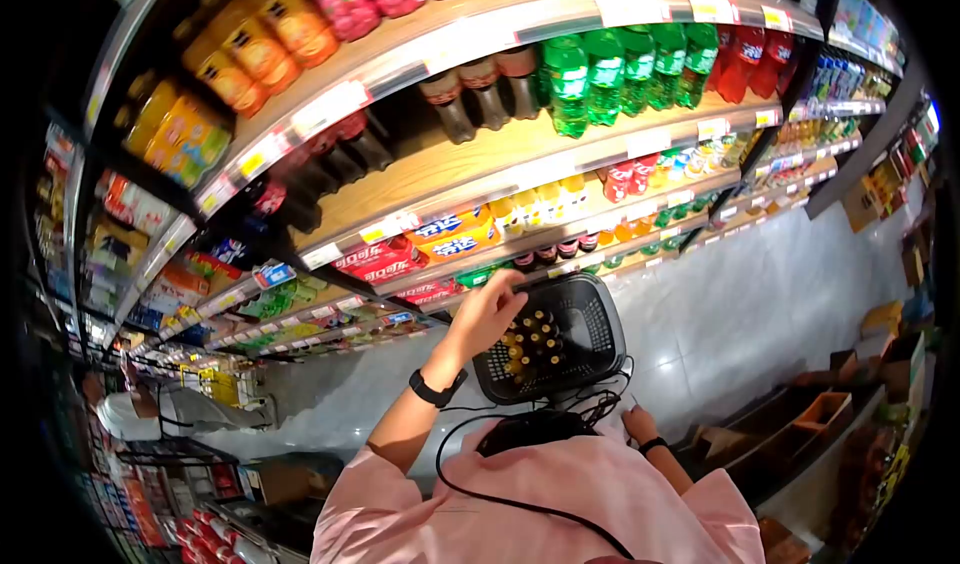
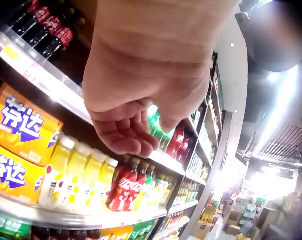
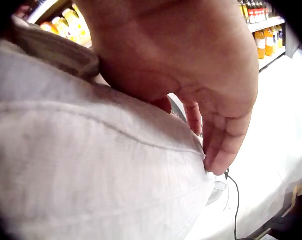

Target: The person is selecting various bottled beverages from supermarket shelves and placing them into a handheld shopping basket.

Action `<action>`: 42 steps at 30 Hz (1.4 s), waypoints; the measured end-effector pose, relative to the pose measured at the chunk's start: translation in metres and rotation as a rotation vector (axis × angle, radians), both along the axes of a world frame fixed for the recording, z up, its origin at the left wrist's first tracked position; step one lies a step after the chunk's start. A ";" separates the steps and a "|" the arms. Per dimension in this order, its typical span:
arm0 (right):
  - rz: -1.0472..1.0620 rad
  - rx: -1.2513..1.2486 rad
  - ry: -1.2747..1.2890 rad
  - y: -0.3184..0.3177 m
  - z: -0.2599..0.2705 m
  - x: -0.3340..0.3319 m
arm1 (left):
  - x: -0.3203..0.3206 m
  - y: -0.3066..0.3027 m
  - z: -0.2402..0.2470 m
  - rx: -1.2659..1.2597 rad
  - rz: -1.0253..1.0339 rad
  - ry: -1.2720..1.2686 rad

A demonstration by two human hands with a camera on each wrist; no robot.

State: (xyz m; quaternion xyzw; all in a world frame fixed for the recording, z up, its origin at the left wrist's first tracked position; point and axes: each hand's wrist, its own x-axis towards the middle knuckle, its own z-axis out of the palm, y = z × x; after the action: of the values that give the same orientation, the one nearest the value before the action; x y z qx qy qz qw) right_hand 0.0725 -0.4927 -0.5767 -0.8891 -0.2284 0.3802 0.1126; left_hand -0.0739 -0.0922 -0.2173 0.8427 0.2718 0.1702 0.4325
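My left hand [image 1: 487, 314] is raised over the left side of a black shopping basket [image 1: 597, 336], near the shelf front. In the left wrist view its fingers [image 2: 126, 137] are loosely curled, with nothing between them. Several bottles with yellowish caps [image 1: 540, 342] stand upright together in the basket. Low at my right side hangs my right hand [image 1: 640, 426]. The right wrist view shows its fingers [image 3: 223, 150] bent loosely beside pale cloth [image 3: 101, 165], fingertips right at the cloth's edge.
Long drink shelves curve ahead, with green soda bottles [image 1: 605, 79], dark cola bottles [image 1: 490, 94] and orange multipacks [image 1: 450, 236]. Black cables [image 1: 600, 404] loop between the basket and my body. Cardboard boxes [image 1: 825, 414] are at the right. Another person [image 1: 180, 409] is at the left.
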 end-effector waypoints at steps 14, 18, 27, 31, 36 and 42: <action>0.260 0.148 -0.021 -0.024 -0.041 0.005 | 0.030 -0.002 0.043 0.010 -0.077 -0.117; 0.063 0.079 0.033 -0.004 0.007 -0.010 | 0.085 0.045 0.049 0.173 -0.047 -0.251; 0.156 0.106 -0.001 -0.058 -0.032 -0.014 | 0.230 0.120 0.164 0.508 0.245 -0.206; 0.232 0.138 0.029 -0.064 -0.020 -0.016 | 0.236 0.138 0.170 0.468 0.191 0.038; 0.185 0.081 0.051 -0.060 -0.002 -0.018 | 0.206 0.162 0.164 0.283 0.061 -0.109; 0.580 -0.196 0.277 -0.053 0.018 0.020 | 0.136 0.144 0.130 0.195 0.030 -0.464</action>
State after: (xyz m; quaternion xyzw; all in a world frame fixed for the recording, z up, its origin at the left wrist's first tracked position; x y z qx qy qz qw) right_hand 0.0923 -0.5457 -0.5584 -0.7337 -0.4168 0.5337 -0.0561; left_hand 0.0620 0.0520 -0.0877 0.8148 0.1601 0.3907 0.3973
